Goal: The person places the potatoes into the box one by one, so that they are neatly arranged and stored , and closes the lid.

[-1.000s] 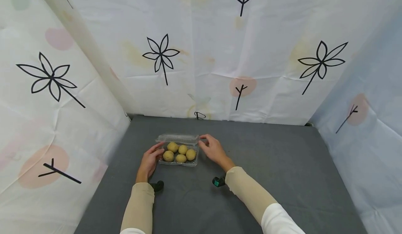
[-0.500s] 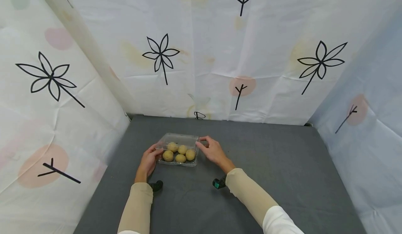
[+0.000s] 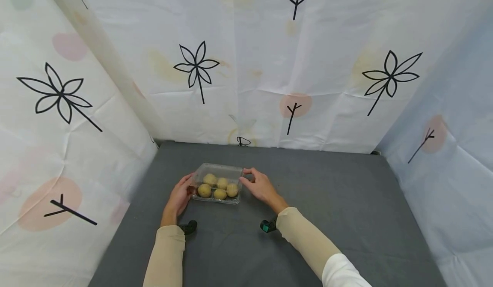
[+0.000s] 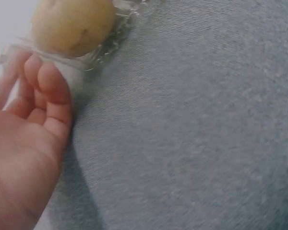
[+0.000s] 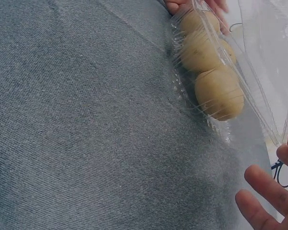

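A clear plastic clamshell container [image 3: 215, 200] holding several yellow potatoes [image 3: 204, 190] lies on the grey table. Its hinged lid [image 3: 223, 171] slants over the potatoes, its front edge raised. At the left end of the container, my left hand [image 3: 181, 196] rests with loosely bent fingers touching the side. Part of that hand's palm and fingers [image 4: 52, 84] shows beside a potato in the left wrist view. My right hand [image 3: 262, 186] pinches the lid's right corner between thumb and index finger. In the right wrist view, its other fingers [image 5: 266, 191] spread away from the lid.
Grey cloth-like table surface [image 3: 327, 201] stretches around the container. White patterned curtains [image 3: 246, 64] hang behind the table and along both sides. A black wrist-worn device [image 3: 268, 225] sits by the right sleeve, and another [image 3: 188, 227] by the left.
The lid has swung from standing up at the back to slanting forward over the potatoes, with the right hand on its corner. The left hand has slid slightly outward to the left.
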Available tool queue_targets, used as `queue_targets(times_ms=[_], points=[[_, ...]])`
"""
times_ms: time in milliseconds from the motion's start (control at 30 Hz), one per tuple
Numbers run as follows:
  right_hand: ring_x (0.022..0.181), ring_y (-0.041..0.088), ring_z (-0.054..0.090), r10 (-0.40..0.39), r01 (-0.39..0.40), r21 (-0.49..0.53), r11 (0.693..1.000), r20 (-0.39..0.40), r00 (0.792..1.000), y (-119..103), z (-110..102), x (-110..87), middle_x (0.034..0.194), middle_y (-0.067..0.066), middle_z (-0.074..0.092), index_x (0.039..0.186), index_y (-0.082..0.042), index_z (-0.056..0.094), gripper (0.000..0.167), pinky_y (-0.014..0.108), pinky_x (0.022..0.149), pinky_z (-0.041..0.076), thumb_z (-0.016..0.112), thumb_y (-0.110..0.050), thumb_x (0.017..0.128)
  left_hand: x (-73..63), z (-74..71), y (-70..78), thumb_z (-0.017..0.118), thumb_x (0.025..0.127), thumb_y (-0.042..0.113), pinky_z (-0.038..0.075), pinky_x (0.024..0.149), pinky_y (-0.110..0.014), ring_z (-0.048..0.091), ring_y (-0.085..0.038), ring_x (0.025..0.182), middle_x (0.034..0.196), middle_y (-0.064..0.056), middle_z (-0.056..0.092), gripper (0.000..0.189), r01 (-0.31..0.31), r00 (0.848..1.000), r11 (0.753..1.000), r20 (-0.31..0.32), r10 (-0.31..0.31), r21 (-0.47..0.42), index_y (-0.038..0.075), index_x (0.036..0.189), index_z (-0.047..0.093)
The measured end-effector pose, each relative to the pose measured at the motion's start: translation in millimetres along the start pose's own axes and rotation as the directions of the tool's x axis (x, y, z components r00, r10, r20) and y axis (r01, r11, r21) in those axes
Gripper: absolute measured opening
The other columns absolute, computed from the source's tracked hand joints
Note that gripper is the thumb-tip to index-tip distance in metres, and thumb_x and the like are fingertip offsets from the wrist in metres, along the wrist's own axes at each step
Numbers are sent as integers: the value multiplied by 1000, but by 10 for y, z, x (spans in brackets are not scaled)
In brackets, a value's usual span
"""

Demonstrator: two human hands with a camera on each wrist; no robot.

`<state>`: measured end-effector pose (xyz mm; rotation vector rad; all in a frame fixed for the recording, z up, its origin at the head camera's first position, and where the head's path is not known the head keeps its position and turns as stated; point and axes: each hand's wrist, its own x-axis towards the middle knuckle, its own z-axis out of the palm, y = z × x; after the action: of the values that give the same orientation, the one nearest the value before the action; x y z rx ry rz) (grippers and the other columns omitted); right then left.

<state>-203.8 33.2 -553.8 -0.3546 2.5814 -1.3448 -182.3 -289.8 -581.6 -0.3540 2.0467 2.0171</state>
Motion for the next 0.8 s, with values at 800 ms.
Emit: queue_targets(times_ms=[800], points=[[100,19,67,-80,80,3,997,-2,997,66,110,-74,164,-4,40,150,-13,47,56,29,73,54,65,-25,99,-175,-189,45,50,107,27,56,87,-35,58,-12,84,105,4,60,59,161,966,987,210,-152,-25,5,158,29]])
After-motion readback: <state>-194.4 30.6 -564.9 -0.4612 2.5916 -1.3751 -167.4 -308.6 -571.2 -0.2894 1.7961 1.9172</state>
